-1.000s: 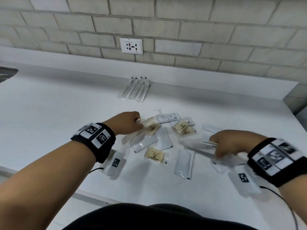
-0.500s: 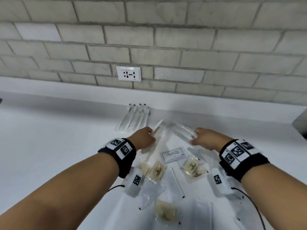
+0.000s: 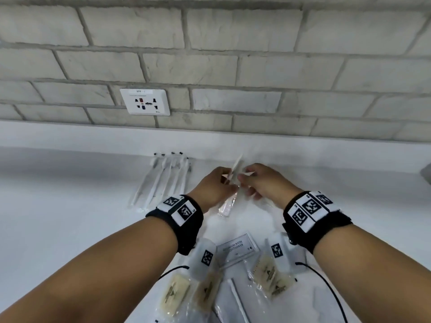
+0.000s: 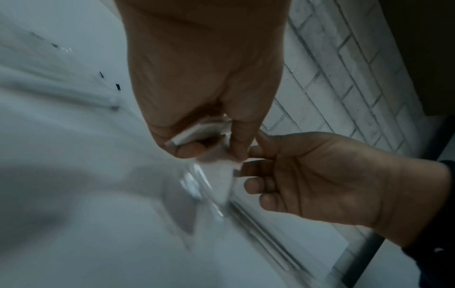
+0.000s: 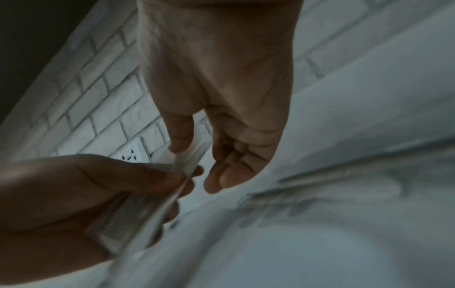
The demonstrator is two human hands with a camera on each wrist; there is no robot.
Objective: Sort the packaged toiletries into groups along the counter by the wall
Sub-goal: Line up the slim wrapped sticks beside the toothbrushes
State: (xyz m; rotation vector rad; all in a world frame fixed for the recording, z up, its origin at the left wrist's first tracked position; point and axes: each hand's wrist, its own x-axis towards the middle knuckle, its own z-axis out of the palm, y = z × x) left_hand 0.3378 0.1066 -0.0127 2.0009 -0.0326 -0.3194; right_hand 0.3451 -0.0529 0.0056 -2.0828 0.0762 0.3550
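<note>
My two hands meet over the counter close to the wall. My left hand (image 3: 226,180) grips a comb packet (image 3: 237,162), a white comb in a clear wrapper; the comb's teeth (image 5: 115,224) show in the right wrist view. My right hand (image 3: 245,176) pinches the same wrapper's far end between thumb (image 5: 181,136) and fingers. Another clear packet (image 3: 225,207) lies on the counter just below the hands. A row of wrapped toothbrushes (image 3: 163,180) lies by the wall on the left. The left wrist view is blurred.
Nearer to me lie beige soap packets (image 3: 177,294) (image 3: 270,273), a white shampoo sachet (image 3: 238,248) and long white sachets (image 3: 235,297). A wall socket (image 3: 144,101) sits above the toothbrushes. The white counter (image 3: 70,206) stretches left, and its low back ledge (image 3: 326,150) runs along the brick wall.
Both hands lifted packets from the pile and carried them forward to the wall. They have come together on one comb packet, right of the toothbrush row.
</note>
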